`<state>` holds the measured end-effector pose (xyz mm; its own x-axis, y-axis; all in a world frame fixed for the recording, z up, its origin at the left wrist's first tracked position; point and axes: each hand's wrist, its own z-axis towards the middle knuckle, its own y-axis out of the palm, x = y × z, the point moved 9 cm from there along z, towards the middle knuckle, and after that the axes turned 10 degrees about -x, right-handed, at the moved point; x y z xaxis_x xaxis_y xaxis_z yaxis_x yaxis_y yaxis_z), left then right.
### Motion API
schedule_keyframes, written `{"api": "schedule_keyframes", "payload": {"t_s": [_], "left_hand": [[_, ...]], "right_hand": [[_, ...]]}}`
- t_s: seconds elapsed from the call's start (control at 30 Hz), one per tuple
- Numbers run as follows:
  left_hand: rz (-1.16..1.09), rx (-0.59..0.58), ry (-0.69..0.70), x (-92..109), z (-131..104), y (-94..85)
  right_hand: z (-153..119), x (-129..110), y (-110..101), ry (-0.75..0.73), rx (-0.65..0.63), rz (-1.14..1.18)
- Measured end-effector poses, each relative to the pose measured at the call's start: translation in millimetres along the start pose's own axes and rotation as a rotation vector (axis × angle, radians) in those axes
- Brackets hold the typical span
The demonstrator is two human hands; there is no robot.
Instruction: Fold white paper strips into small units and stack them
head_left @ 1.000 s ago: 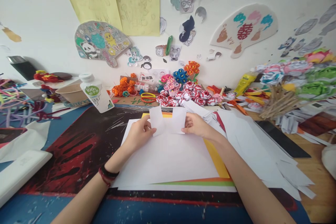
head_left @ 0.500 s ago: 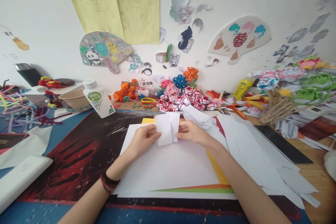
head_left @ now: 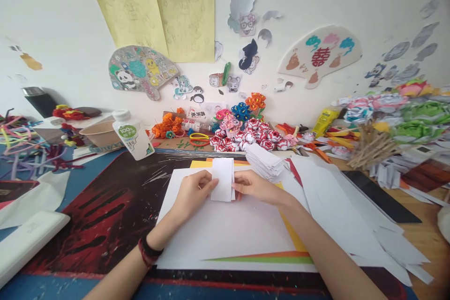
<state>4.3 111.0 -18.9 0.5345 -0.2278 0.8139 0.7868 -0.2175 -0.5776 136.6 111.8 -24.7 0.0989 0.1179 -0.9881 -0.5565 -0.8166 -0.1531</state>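
Small white paper pieces (head_left: 222, 179) stand upright between my hands, nearly lined up, with a narrow strip of a rear piece showing at the right. My left hand (head_left: 197, 188) pinches their left edge, thumb in front. My right hand (head_left: 253, 187) pinches the right edge, its fingers partly behind. Beneath lie large white sheets (head_left: 225, 234), with orange, green and yellow sheets showing at their edges. Just behind my right hand is a stack of small white papers (head_left: 265, 160).
A white bottle (head_left: 132, 136) stands at the back left, near a brown bowl (head_left: 101, 133). Red-and-white paper flowers (head_left: 258, 135) line the back. Right are loose white sheets (head_left: 333, 201) and a black flat object (head_left: 381, 197). A white case (head_left: 31, 243) lies left.
The paper pieces have come closer together, overlapping almost fully where they were spread and skewed before. Both hands have moved slightly lower, and my right hand has shifted a little left.
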Motion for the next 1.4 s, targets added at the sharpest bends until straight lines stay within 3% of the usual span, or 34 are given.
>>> {"api": "schedule_keyframes", "payload": {"t_s": [0.23, 0.4, 0.5, 0.57, 0.73, 0.87, 1.2, 1.4], "left_hand": [[0.007, 0.087, 0.037, 3, -1, -18.7], [-0.065, 0.325, 0.051, 2, -9, -55.1], [-0.076, 0.412, 0.042, -1, -13, -63.7], [-0.079, 0.372, 0.04, -1, -12, -57.6], [-0.16, 0.137, 0.026, 3, -3, -24.3], [-0.246, 0.013, 0.055, 8, 0, -7.4], [-0.29, -0.111, 0.079, 13, 0, 5.9], [-0.266, -0.098, 0.077, 12, 1, 4.6]], "right_hand": [[-2, 7, -16, 0.024, 0.089, -0.067], [-6, 10, -29, 0.015, 0.167, -0.019], [-6, 7, -28, -0.008, 0.171, 0.035], [-6, 4, -25, -0.018, 0.157, 0.056], [-4, 5, -17, -0.008, 0.109, 0.083], [-5, 15, -22, 0.056, 0.162, 0.048], [-6, 13, -28, 0.086, 0.257, -0.2], [-8, 8, -28, 0.085, 0.293, -0.317]]}}
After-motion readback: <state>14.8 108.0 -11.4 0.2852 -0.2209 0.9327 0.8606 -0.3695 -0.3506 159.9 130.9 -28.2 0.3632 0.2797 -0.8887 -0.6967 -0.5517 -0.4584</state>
